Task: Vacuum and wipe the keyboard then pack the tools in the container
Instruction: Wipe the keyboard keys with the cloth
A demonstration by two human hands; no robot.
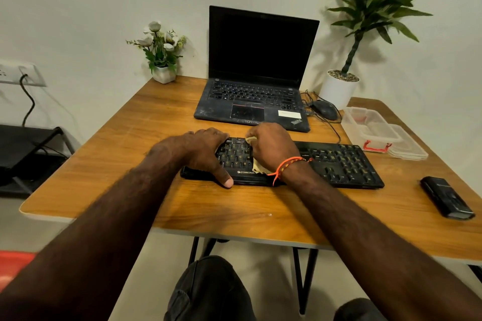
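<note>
Head view: right hand (271,147) pinches cloth (259,165), wiping keyboard (339,161); left hand (208,151) spread, steadying it; container (370,125) unpacked.

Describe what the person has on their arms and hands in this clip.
Both forearms are bare, with no sleeves in view and no gloves. The right hand has an orange thread bracelet tied round the wrist, with loose ends hanging from the knot. The left hand and its wrist carry nothing: no watch and no band. No rings show.
</note>
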